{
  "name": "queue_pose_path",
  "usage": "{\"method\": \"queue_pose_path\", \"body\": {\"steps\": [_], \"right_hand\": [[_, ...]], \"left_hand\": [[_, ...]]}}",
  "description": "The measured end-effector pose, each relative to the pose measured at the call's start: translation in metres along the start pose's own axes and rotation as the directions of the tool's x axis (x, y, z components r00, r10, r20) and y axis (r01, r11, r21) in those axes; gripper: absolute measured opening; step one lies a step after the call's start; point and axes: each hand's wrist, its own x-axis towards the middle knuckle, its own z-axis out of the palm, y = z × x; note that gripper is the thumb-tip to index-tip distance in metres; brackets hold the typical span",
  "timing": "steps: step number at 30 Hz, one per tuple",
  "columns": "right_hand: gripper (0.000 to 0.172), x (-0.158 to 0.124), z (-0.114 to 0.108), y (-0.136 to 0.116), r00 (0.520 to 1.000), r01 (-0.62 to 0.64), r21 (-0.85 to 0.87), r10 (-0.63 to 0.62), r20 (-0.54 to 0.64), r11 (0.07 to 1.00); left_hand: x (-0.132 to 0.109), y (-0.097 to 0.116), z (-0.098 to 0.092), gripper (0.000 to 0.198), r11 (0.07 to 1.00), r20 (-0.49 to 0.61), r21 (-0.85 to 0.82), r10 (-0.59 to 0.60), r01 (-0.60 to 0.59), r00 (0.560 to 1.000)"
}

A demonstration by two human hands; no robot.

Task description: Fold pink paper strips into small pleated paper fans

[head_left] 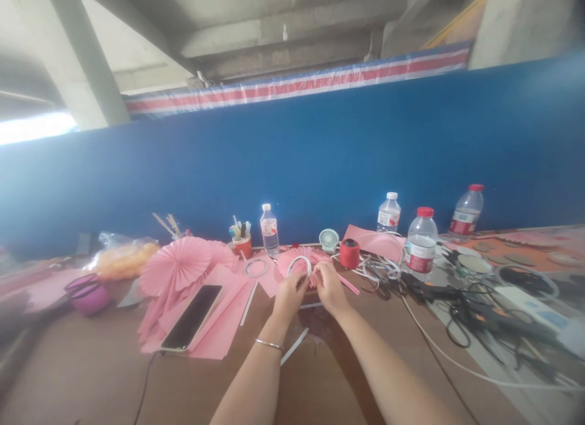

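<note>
My left hand (289, 296) grips a white ring (300, 259) that looks like a roll of tape, its fingers closed round the near edge. Close beside it, my right hand (329, 289) has its fingers pinched together; what they hold is too small to make out. Just behind both hands lies pink pleated paper (286, 258), partly hidden by them. A second tape roll (256, 267) rests on pink paper to the left. White strips (295, 346) lie on the brown table (315, 382) between my forearms and near the left hand.
At left are pink paper fans (178, 264), a phone (192, 318) on pink sheets, and a purple container (88, 294). A water bottle (269, 230), small fan (328, 239) and red cylinder (350, 254) stand behind. Tangled cables (470, 312) and several bottles occupy the right.
</note>
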Motion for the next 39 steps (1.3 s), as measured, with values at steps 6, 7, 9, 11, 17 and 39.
{"method": "queue_pose_path", "body": {"steps": [6, 7, 9, 11, 17, 39], "right_hand": [[0.016, 0.016, -0.015, -0.009, 0.968, -0.077, 0.085, 0.095, -0.232, 0.993], [0.016, 0.022, -0.021, -0.01, 0.953, -0.106, 0.089, 0.127, -0.274, 0.99], [0.016, 0.036, -0.036, -0.011, 0.916, -0.171, 0.106, 0.198, -0.348, 0.979], [0.013, 0.047, -0.05, -0.011, 0.894, -0.221, 0.108, 0.245, -0.376, 0.969], [0.016, 0.046, -0.065, -0.005, 0.917, -0.208, 0.14, 0.242, -0.318, 0.968], [0.023, -0.013, -0.014, -0.012, 0.954, 0.291, -0.245, -0.26, 0.152, 0.925]], "left_hand": [[-0.005, 0.017, 0.0, 0.025, 1.0, 0.066, -0.025, -0.003, 0.004, 0.998], [-0.006, 0.022, 0.0, 0.023, 0.999, 0.08, -0.038, 0.005, -0.002, 0.997], [-0.008, 0.029, 0.002, 0.026, 0.998, 0.089, -0.065, 0.02, -0.014, 0.996], [-0.009, 0.033, 0.003, 0.032, 0.997, 0.071, -0.08, 0.022, -0.016, 0.997], [-0.006, 0.023, 0.001, 0.027, 1.0, -0.086, -0.002, -0.019, 0.019, 0.996], [-0.005, 0.022, -0.005, 0.014, 0.871, 0.018, 0.452, 0.206, -0.192, 0.978]]}}
